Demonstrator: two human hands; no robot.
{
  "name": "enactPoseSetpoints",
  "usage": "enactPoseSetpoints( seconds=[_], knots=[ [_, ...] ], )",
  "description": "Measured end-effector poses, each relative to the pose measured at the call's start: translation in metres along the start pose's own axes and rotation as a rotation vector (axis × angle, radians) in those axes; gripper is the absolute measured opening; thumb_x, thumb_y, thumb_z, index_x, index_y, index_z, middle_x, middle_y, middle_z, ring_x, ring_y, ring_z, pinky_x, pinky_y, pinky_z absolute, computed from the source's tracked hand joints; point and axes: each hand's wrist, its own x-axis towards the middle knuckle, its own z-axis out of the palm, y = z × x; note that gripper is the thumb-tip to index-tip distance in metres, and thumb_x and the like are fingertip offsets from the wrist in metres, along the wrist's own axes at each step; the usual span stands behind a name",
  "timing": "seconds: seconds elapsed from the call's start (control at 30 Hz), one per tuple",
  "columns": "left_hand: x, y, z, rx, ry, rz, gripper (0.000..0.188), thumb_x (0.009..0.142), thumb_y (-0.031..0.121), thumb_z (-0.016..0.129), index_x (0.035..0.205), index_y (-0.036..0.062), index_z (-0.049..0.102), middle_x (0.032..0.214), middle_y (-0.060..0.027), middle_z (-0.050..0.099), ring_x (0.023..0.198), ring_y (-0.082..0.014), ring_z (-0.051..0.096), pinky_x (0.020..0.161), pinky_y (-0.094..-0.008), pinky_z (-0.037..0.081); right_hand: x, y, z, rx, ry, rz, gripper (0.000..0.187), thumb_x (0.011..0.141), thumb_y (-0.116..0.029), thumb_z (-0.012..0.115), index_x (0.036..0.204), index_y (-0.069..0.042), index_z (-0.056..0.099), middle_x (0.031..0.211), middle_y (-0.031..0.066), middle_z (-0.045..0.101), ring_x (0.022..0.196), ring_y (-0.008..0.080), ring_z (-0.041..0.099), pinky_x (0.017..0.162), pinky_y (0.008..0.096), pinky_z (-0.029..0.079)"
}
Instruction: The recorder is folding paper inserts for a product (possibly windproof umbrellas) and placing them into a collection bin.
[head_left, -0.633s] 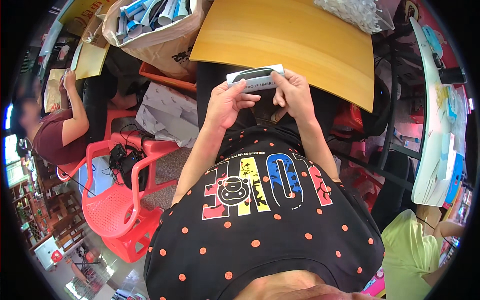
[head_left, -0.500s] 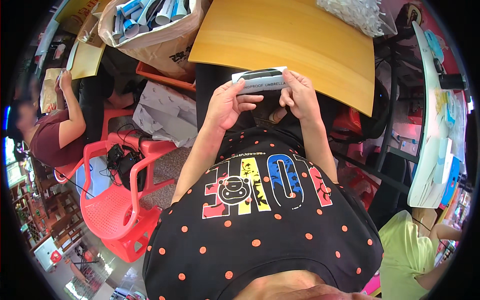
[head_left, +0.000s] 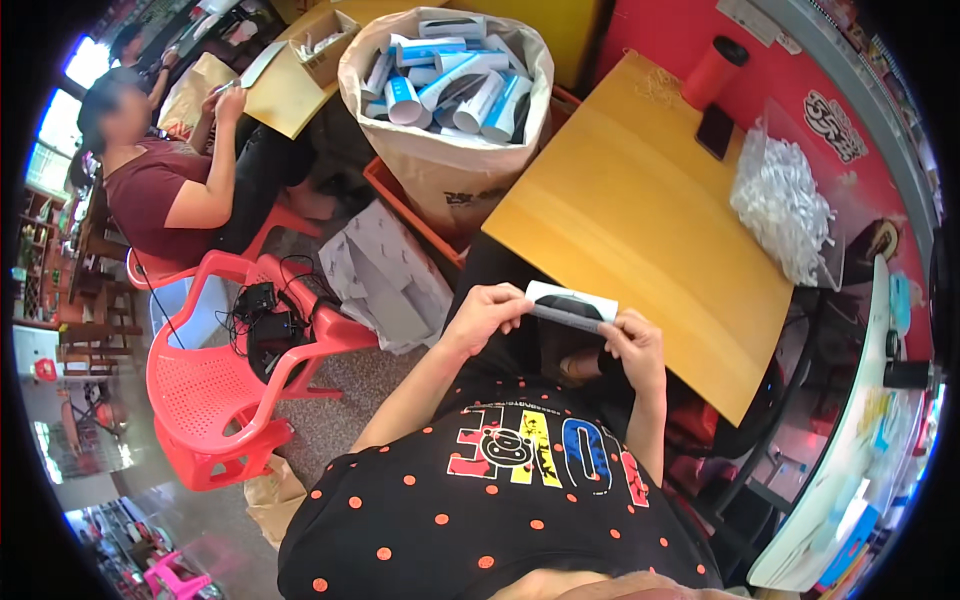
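Between my two hands, over my lap and just off the near edge of the wooden table [head_left: 640, 200], is a small white, grey and black printed paper sleeve [head_left: 572, 303]. My left hand [head_left: 488, 318] pinches its left end. Its right end is gripped by the thumb and fingers of my right hand [head_left: 638, 350]. The sleeve lies roughly level, its black curved picture showing. Beyond my left hand stands a large beige sack [head_left: 430, 165] filled with similar rolled white and blue sleeves [head_left: 462, 85].
On the table lie a clear bag of white plastic pieces [head_left: 785, 205], a dark phone [head_left: 715, 132] and a red cylinder [head_left: 716, 72]. At left are a red plastic chair [head_left: 215, 375] holding cables, a cardboard sheet [head_left: 385, 275], an orange crate [head_left: 408, 215] and a seated person [head_left: 165, 195].
My view has swung up and left, bringing the full sack and more tabletop into sight. Both hands still hold the sleeve, now tilted to show more of its upper face.
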Motion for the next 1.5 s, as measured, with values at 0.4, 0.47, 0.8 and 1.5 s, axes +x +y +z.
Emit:
enactPoseSetpoints(
  seconds=[0.4, 0.47, 0.8, 1.5],
  knots=[
    [0.026, 0.137, -0.028, 0.594, 0.417, 0.667, 0.01, 0.081, 0.002, 0.066, 0.073, -0.0016, 0.066, 0.073, -0.0052, 0.057, 0.063, -0.0112, 0.059, 0.053, -0.0244, 0.045, 0.0, 0.011, -0.013, 0.317, 0.218, -0.031, 0.016, 0.092, -0.006, 0.057, 0.096, 0.004, 0.068, 0.086, 0.0075, 0.068, 0.065, 0.0059, 0.053, 0.061, 0.0186, 0.043],
    [0.051, 0.165, -0.03, 0.898, 0.549, 0.891, 0.01, 0.08, 0.004, 0.068, 0.072, -0.001, 0.064, 0.072, -0.0068, 0.057, 0.064, -0.0161, 0.059, 0.055, -0.0286, 0.045, -0.004, 0.015, -0.015, 0.34, 0.224, -0.024, 0.015, 0.091, -0.006, 0.058, 0.097, 0.004, 0.068, 0.087, 0.0077, 0.068, 0.065, 0.0058, 0.052, 0.061, 0.0185, 0.043],
    [0.266, 0.204, -0.048, 1.881, 0.516, 0.913, 0.012, 0.08, 0.007, 0.055, 0.076, 0.002, 0.066, 0.093, -0.015, 0.062, 0.084, -0.0321, 0.065, 0.071, -0.0421, 0.055, -0.01, 0.011, 0.005, 0.263, 0.107, 0.043, 0.015, 0.09, -0.006, 0.06, 0.098, 0.001, 0.069, 0.083, 0.0027, 0.068, 0.063, 0.0024, 0.049, 0.051, 0.017, 0.04],
    [0.231, 0.295, -0.224, 1.471, 1.029, 0.223, 0.049, 0.088, 0.045, 0.053, 0.114, 0.0041, 0.057, 0.12, -0.0262, 0.056, 0.112, -0.0421, 0.053, 0.094, -0.0497, 0.041, 0.399, -0.077, 0.046, 0.49, -0.131, 0.344, 0.036, 0.093, -0.034, 0.057, 0.095, 0.001, 0.061, 0.088, 0.0076, 0.061, 0.076, 0.0132, 0.058, 0.068, 0.0261, 0.05]
  ],
)
